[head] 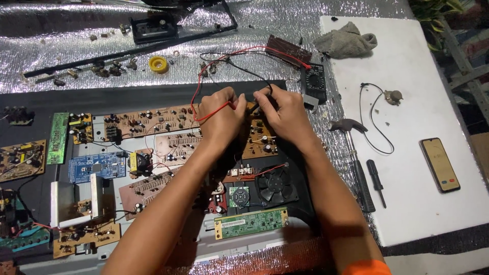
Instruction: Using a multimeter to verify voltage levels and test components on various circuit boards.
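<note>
My left hand [220, 118] is closed around a red test probe, its red lead [196, 91] curving up and right. My right hand [283, 115] grips a black probe whose black lead [247, 69] runs back toward the dark multimeter [314, 83]. Both hands hover over a brown circuit board [260, 142] full of small components, the probe tips hidden by my fingers. More brown boards [147, 122] lie just left of my left hand on the black panel [127, 97].
A blue board [97, 166], green boards [251, 223] and a small black fan [276, 184] lie near my forearms. On the white slab [423, 102] at right are a hammer [351, 153], screwdriver [376, 181], phone [440, 164] and grey rag [345, 39]. A yellow tape roll [158, 64] sits on foil.
</note>
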